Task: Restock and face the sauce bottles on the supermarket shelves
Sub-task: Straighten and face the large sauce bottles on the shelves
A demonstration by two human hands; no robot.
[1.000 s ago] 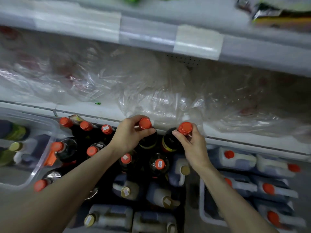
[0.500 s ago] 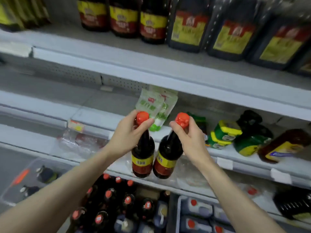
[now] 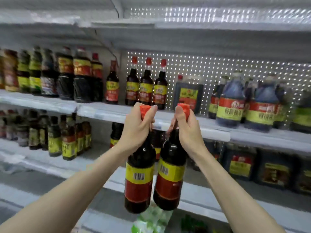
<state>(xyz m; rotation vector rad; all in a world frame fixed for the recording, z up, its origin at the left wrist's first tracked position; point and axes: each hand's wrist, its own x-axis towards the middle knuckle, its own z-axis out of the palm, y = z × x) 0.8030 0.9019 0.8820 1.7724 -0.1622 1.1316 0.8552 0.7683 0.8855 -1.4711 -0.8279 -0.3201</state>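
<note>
Left hand (image 3: 136,128) and right hand (image 3: 188,130) each grip a dark sauce bottle by its red cap. The left bottle (image 3: 139,174) and right bottle (image 3: 170,175) hang side by side at centre, barcodes facing the viewer. They likely belong with the three matching bottles (image 3: 146,84) at twelve o'clock, labels turned outward. A square jug (image 3: 187,93) at one o'clock crowds that spot.

No word or number can be read; every label is blurred. The left bottle (image 3: 139,182) bears a barcode (image 3: 139,176) on its yellow band, and so does the right bottle (image 3: 170,180), digits illegible. The jugs (image 3: 230,105) at the right end of the shelf (image 3: 104,110) show large characters on yellow, too smeared to make out.
</note>
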